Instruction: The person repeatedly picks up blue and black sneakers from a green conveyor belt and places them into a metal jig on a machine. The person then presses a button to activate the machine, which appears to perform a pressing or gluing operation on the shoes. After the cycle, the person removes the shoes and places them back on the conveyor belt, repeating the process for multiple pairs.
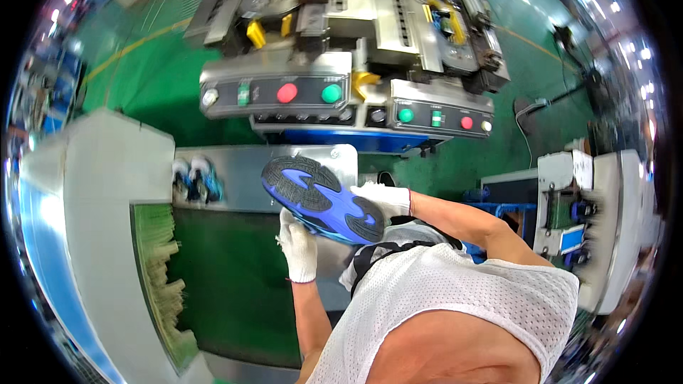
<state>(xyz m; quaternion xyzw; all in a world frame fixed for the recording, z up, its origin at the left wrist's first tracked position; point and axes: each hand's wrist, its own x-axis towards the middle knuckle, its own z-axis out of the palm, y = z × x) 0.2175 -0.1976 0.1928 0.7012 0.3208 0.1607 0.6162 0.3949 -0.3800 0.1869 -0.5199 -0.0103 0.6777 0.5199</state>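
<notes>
Nearest the camera, the person's white mesh vest (455, 291) filled the lower frame, and just beyond it both gloved hands carried a shoe (324, 199) turned sole-up, its blue and black tread facing the lens, probably so the bottom could be looked over. The left hand (299, 245) sat under the shoe's near edge with its grip closed around that side, while the right hand (384, 199) clasped the heel end, fingers wrapped on the far side; so the shoe lay between the two grips, resting across both rather than hanging from either. Below and left of the shoe ran a green conveyor belt (235, 277), edged by a pale brush strip (160, 263). Just beyond the shoe lay a grey metal worktop (242, 171), and to the shoe's left on it sat another pair of shoes (196, 178), blurred. Farther beyond the shoe stood a press machine (341, 35) with red and green buttons on its control panels (284, 92), on a green floor (156, 64).
</notes>
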